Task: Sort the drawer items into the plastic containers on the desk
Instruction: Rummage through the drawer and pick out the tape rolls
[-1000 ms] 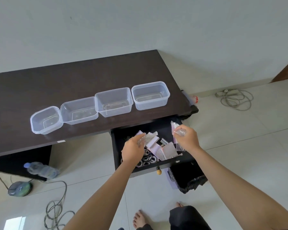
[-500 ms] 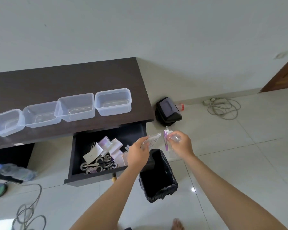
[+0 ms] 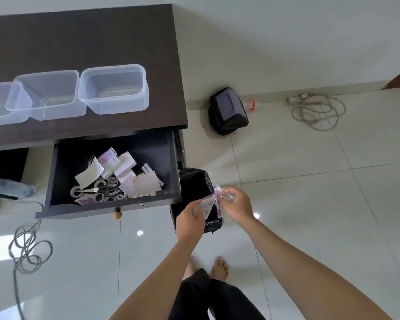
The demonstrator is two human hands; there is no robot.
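Note:
The dark drawer stands pulled out under the desk, holding scissors, white and pink packets and other small items. Three clear plastic containers show in a row on the desk; the leftmost is cut off by the frame edge. To the right of the drawer, over a black bin, my left hand pinches a clear plastic packet. My right hand pinches a clear pink-edged wrapper beside it.
A black bin lid and a small bottle lie by the wall. A power strip with coiled cable lies on the tiles at right. Another cable coils at left. My bare feet stand below.
Both hands lifted packets out of the drawer and carried them right, over the black bin. The view swung right and down, so the containers slid toward the left edge.

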